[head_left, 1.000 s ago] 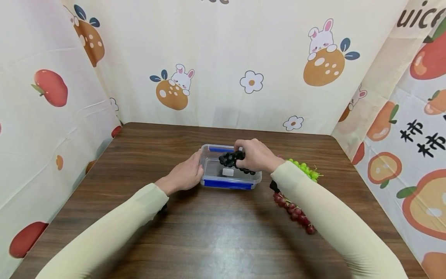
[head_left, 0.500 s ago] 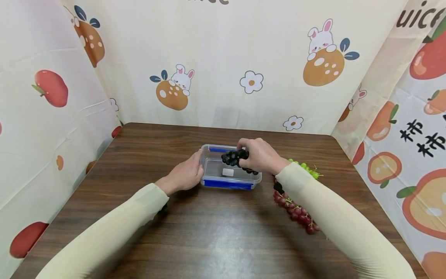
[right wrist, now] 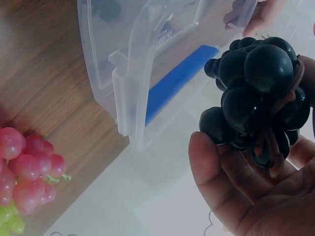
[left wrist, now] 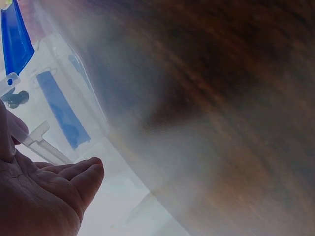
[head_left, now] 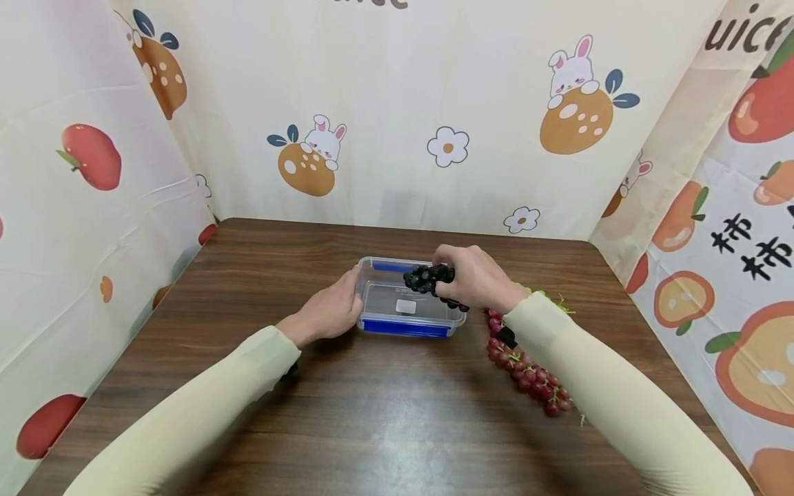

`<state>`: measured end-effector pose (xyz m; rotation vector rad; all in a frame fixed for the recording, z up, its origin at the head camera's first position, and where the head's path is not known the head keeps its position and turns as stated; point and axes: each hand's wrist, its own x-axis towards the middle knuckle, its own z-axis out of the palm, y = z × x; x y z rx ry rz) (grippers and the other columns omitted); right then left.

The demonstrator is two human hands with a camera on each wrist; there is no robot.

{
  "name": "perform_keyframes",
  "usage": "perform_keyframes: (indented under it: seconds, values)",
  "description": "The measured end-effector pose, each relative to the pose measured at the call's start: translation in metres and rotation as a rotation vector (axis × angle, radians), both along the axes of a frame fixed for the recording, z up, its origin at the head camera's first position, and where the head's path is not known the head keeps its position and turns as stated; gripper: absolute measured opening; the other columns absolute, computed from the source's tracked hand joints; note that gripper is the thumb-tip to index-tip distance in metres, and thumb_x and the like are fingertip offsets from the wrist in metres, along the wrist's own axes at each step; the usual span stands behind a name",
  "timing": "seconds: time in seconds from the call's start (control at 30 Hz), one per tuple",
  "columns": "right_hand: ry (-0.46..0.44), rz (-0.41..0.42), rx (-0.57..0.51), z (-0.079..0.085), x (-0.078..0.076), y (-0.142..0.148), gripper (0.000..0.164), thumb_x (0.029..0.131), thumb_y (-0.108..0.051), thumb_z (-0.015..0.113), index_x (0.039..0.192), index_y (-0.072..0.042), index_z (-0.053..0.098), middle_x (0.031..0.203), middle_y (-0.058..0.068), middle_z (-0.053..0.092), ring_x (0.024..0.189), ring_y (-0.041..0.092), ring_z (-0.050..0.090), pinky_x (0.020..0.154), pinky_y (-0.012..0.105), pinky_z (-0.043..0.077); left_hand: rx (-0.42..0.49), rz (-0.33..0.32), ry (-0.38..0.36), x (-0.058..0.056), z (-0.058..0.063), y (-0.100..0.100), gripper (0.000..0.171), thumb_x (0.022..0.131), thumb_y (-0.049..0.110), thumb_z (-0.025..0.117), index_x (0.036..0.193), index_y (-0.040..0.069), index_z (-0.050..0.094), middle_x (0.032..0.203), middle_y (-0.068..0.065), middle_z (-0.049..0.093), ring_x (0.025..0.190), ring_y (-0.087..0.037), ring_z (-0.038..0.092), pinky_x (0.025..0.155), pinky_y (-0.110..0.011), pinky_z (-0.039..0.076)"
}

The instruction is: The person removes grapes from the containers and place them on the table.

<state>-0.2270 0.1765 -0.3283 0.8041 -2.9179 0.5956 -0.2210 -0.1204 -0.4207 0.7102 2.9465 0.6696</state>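
My right hand [head_left: 476, 275] grips a bunch of black grapes [head_left: 428, 277] above the right part of a clear plastic container with blue clips [head_left: 406, 328]. In the right wrist view, the black grapes [right wrist: 266, 83] sit between thumb and fingers, a brown stem showing. The container stands lidless on the table, with a small white label on its floor. My left hand [head_left: 329, 304] rests against the container's left wall, fingers fairly straight. The left wrist view has this hand [left wrist: 54, 191] beside the wall and a clear side flap [left wrist: 47, 147].
A bunch of red grapes [head_left: 527, 375] lies on the brown table [head_left: 372, 413] right of the container. Green grapes [right wrist: 11, 221] are next to it, mostly behind my right forearm in the head view. Fruit-printed curtains [head_left: 397, 103] enclose the table's back and sides.
My right hand has shifted a little to the right with the black grapes, uncovering more of the container floor and the red grapes. The left hand and container have stayed put.
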Motion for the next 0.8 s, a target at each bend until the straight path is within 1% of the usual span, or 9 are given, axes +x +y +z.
perform_keyframes:
  seconds: [0.2,0.3,0.57,0.8]
  values:
    - [0.005,-0.001,-0.007,0.002,0.004,0.004,0.025,0.083,-0.017,0.075,0.106,-0.017,0.067,0.069,-0.003,0.066,0.056,0.015,0.056,0.056,0.034,0.045,0.001,-0.001,0.005,0.000,0.000,0.000,0.068,0.105,0.022,0.038,0.161,-0.006,0.012,0.164,-0.024,0.028,0.141,-0.034,0.045,0.110,-0.050,0.044]
    - [0.008,-0.006,-0.004,0.003,0.005,0.006,0.024,0.083,-0.018,0.075,0.106,-0.018,0.067,0.069,-0.004,0.066,0.057,0.015,0.056,0.056,0.033,0.045,0.002,0.000,0.004,0.000,0.000,0.000,0.068,0.105,0.022,0.038,0.161,-0.006,0.012,0.164,-0.024,0.028,0.141,-0.034,0.045,0.110,-0.050,0.043]
    - [0.027,-0.009,-0.025,0.005,0.009,0.012,0.024,0.083,-0.017,0.075,0.106,-0.017,0.068,0.076,-0.004,0.068,0.059,0.015,0.057,0.058,0.034,0.047,-0.003,0.003,0.003,0.001,-0.001,0.000,0.068,0.105,0.023,0.038,0.161,-0.006,0.012,0.164,-0.025,0.027,0.143,-0.034,0.042,0.112,-0.049,0.041]
    - [0.021,-0.019,-0.030,0.007,0.013,0.020,0.027,0.084,-0.017,0.075,0.110,-0.016,0.068,0.074,-0.004,0.067,0.059,0.015,0.056,0.059,0.034,0.047,0.001,0.002,-0.001,0.001,0.000,0.000,0.068,0.105,0.024,0.037,0.161,-0.005,0.012,0.164,-0.024,0.027,0.144,-0.034,0.041,0.113,-0.049,0.041]
